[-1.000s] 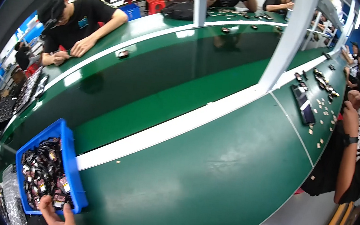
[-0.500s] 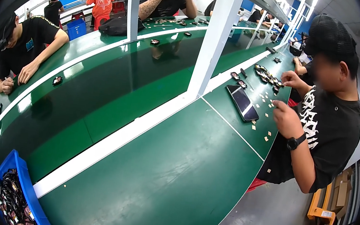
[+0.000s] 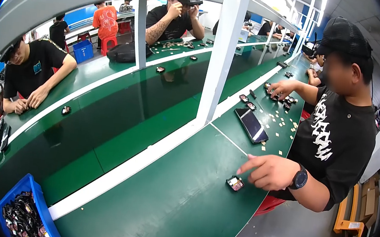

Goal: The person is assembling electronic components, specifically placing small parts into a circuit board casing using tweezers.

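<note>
Neither my left hand nor my right hand can be seen; only a sliver of skin and a dark sleeve show at the lower edge. On the green worktop (image 3: 157,199) before me lies a small opened black device (image 3: 235,183) with white and reddish parts inside. A co-worker's hand (image 3: 268,172), wearing a black watch, hovers beside that device with its index finger stretched out. At the lower left, a blue bin (image 3: 39,197) is heaped with similar black devices (image 3: 24,216).
A white post (image 3: 223,52) rises from the white strip along the green conveyor belt (image 3: 106,109). Near the co-worker are a black phone-like slab (image 3: 251,125), small pale squares (image 3: 272,116) and more devices (image 3: 251,106). Another device (image 3: 66,110) sits on the belt.
The co-worker's watch hand has come toward me, and an opened device now lies on the worktop by it. Their other hand has reached to the device pile. My view has shifted slightly.
</note>
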{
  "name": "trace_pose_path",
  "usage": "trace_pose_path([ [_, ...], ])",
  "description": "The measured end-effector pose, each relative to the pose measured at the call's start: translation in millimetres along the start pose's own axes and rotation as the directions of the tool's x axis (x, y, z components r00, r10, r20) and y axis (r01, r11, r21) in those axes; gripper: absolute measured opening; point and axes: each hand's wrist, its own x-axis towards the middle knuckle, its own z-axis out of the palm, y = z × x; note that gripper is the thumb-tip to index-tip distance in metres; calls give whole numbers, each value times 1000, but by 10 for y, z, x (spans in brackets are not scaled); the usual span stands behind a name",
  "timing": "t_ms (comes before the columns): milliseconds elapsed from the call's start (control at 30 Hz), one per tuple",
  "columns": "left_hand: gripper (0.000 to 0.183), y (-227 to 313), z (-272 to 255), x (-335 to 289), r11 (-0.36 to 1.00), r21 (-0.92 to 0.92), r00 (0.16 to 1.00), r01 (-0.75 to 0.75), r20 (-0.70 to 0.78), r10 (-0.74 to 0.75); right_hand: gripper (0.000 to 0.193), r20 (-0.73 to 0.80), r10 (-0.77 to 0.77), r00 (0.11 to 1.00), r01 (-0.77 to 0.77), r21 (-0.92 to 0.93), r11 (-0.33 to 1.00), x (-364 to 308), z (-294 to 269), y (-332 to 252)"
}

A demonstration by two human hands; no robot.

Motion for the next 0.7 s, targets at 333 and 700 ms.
trace_pose_path([
  [333, 41, 8, -49, -15, 987, 43, 987, -157, -10, 158, 11, -341, 578, 741, -121, 779, 615, 2240, 531, -2509],
  [700, 36, 148, -139, 44, 952, 131, 956, -276, -67, 287, 8, -344, 705, 620, -134, 839, 527, 2310, 564, -2560],
])
